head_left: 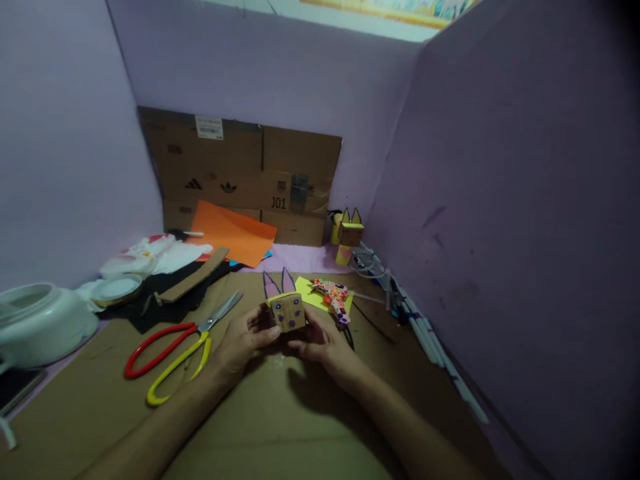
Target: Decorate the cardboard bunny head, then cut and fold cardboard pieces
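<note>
Between my two hands is a small cardboard animal head [287, 313] with a drawn face and two upright pink-centred ears. My left hand [247, 337] grips its left side, thumb on the front lower edge. On the other side my right hand [325, 340] holds it with bent fingers, partly behind it. The head is lifted a little off the cardboard sheet [280, 427]. Left of my hands lie large scissors [200, 333] with one red and one yellow handle, blades apart. Just behind my right hand, a patterned glue gun [334, 297] rests on yellow paper [306, 288].
A similar eared cardboard figure [351, 235] stands at the back right. Several pale tubes or markers [425, 333] line the right wall. A white pot [45, 323], orange paper [233, 233] and a cardboard strip [193, 277] lie to the left. A cardboard panel [240, 160] leans behind.
</note>
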### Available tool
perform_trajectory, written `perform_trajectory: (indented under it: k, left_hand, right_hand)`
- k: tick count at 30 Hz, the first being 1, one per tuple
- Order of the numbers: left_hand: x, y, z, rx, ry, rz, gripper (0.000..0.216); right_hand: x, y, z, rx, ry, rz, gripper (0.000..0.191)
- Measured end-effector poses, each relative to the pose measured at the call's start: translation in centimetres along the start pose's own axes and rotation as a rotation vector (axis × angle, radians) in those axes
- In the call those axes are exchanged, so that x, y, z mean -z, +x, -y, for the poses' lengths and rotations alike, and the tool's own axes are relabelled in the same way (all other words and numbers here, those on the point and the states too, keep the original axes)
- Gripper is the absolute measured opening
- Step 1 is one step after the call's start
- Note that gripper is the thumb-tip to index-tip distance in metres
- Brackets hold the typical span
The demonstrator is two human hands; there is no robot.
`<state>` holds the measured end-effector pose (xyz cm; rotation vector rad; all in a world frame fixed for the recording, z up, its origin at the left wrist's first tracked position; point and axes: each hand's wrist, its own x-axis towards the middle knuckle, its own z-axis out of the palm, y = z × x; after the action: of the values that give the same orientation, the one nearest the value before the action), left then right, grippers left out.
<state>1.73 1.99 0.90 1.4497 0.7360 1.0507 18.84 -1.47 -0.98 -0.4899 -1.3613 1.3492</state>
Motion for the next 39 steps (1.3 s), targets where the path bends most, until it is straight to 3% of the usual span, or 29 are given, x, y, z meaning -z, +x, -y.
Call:
perform_trajectory:
  k: [5,9,12,15,18,21,25,32,39]
  left_hand:
    - [-0.1,-0.2,-0.4,-0.001,0.015,-0.014,0.058]
    - [-0.3,-0.3,-0.6,0.006,0.048,-0.095,0.057]
    - [-0.4,-0.2,-0.4,0.019,0.073,-0.168,0.054]
    - [-0.6,0.1,0.0,0.032,0.078,-0.216,0.055]
    - [-0.7,0.4,0.4,0.034,0.067,-0.264,0.058]
    - [-0.6,0.5,0.5,0.039,0.064,-0.293,0.059]
    - [-0.5,0.5,0.5,0.047,0.074,-0.300,0.059]
    - [-0.2,0.4,0.8,0.057,0.095,-0.308,0.062]
    - [-0.1,0.4,0.6,0.083,0.116,-0.321,0.063]
  right_hand:
    - [-0.4,0.1,-0.1,-0.017,-0.122,-0.023,0.071]
    - [0.4,-0.1,0.4,-0.059,-0.392,-0.119,0.071]
    - [3.8,-0.9,3.1,-0.130,-0.730,-0.373,0.050]
    - [8.8,-2.2,8.0,-0.218,-1.119,-0.697,0.030]
    - [13.5,-2.8,12.3,-0.426,-1.449,-0.822,0.022]
    - [16.3,-2.1,13.5,-0.621,-1.670,-0.753,0.024]
    - [17.7,-0.5,11.8,-0.755,-1.854,-0.610,0.026]
    - [18.0,1.2,10.7,-0.842,-2.001,-0.422,0.027]
    - [17.7,1.3,10.9,-0.872,-2.082,-0.379,0.028]
